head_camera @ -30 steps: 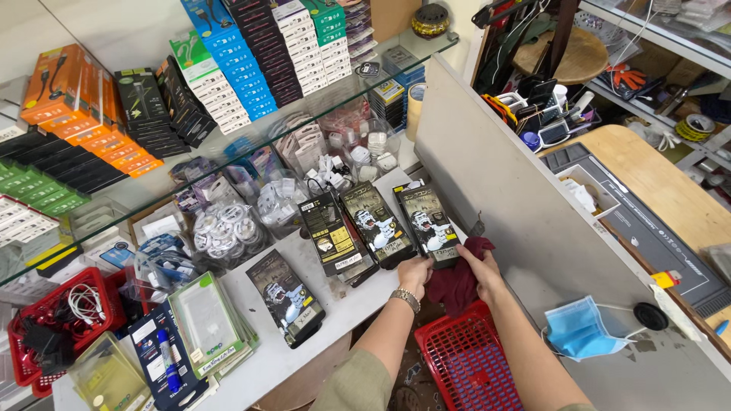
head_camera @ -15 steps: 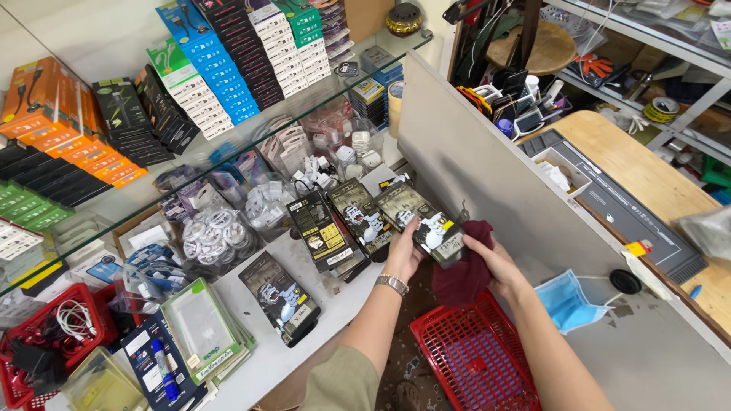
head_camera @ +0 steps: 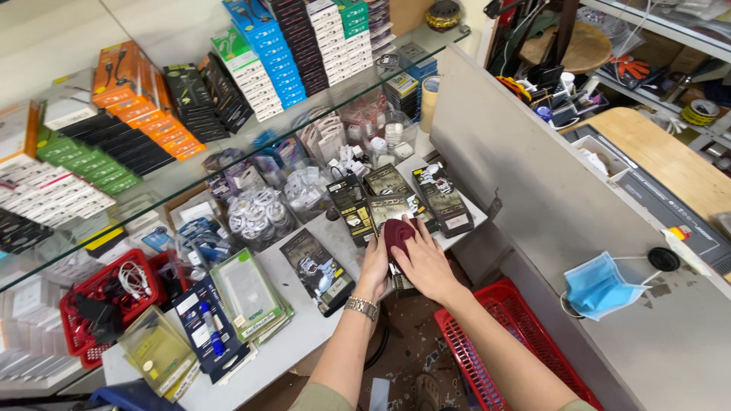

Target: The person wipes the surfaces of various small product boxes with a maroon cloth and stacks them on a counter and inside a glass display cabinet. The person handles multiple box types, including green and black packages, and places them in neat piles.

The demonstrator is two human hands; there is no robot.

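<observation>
Seen from above, two bare forearms reach up from the bottom centre of the frame to a crowded white shelf (head_camera: 304, 335) under a glass counter top.

The left hand (head_camera: 375, 266), with a metal watch (head_camera: 361, 307) on its wrist, steadies a flat dark packet (head_camera: 391, 215) from the left. Its fingers are mostly hidden behind the packet, so how they sit cannot be told.

The right hand (head_camera: 426, 262) lies palm down, fingers held close together, pressing a dark red cloth (head_camera: 398, 232) onto the packet's face. The cloth sits at the centre of the frame, bunched under the fingertips, as for wiping the packet.

Similar dark packets lie fanned out just above, flat and face up so their fronts show: one (head_camera: 352, 209) to the left, one (head_camera: 444, 198) to the right, another (head_camera: 320, 270) lower left.

Bags of coiled white cables (head_camera: 255, 217) sit further left.

A red basket (head_camera: 512, 346) stands on the floor at lower right, below the hands.

A blue face mask (head_camera: 598, 285) rests on the grey counter (head_camera: 548, 198) at right, well apart from the hands.

Rows of small coloured boxes (head_camera: 259, 72) stand on the glass at the top.
</observation>
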